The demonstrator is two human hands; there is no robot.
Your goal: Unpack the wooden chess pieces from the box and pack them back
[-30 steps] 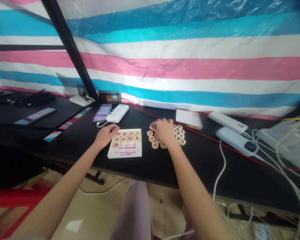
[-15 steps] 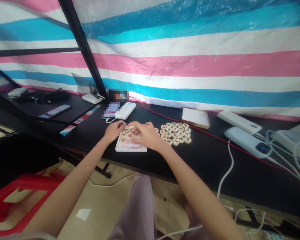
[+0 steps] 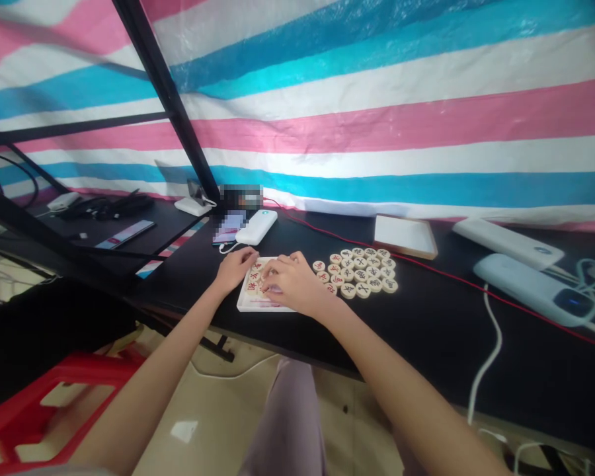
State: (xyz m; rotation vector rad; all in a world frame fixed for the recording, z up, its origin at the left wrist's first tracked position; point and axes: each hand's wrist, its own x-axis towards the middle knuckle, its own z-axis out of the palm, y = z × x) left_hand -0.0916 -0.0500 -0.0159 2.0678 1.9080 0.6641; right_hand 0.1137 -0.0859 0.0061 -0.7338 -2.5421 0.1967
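A shallow white box [image 3: 244, 307] lies near the front edge of the dark table, with round Chinese chess pieces [image 3: 252, 286] with red characters in its left part. My left hand [image 3: 234, 271] is closed on the box's upper left side, fingertips at the rim. Over the middle of the box, my right hand [image 3: 297, 283] is bent down with fingers closed around a chess piece, mostly hidden beneath them. Just right of this hand, several more Chinese chess pieces [image 3: 359, 275] lie face up in a close group, red-marked at the left and dark-marked farther right.
Behind the pieces sits a box lid [image 3: 405, 236] with brown edges. A red cable [image 3: 347, 235] crosses the table. Power banks [image 3: 530, 287] with white cables lie at the right. A white power bank [image 3: 256, 227] and a phone [image 3: 229, 228] are at the back left. A red stool [image 3: 44, 403] stands below left.
My right hand has lowered and flattened over the pieces in the box. My left hand stays at the box's left side. The view has shifted slightly, uncovering more of the loose red-marked pieces.
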